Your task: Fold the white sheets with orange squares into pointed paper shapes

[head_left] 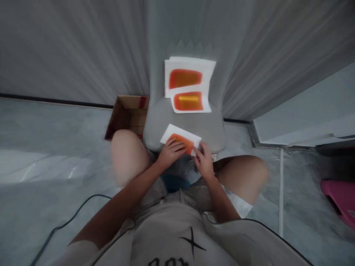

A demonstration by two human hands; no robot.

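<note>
Gripping an orange-printed white sheet point(177, 133), left hand point(171, 153) on top, right hand point(203, 160) pinching its corner.

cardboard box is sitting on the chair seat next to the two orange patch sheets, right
No: the cardboard box is on the floor left of the grey chair, not on its seat, as the head view shows. The two orange-patched sheets are on the chair.

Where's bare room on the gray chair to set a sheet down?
Bare gray cushion lies right of the hand-held sheet, below the overlapping orange-printed sheets. Crowded: those sheets, and the cushion's front edge, where the left hand and right hand sit.
</note>
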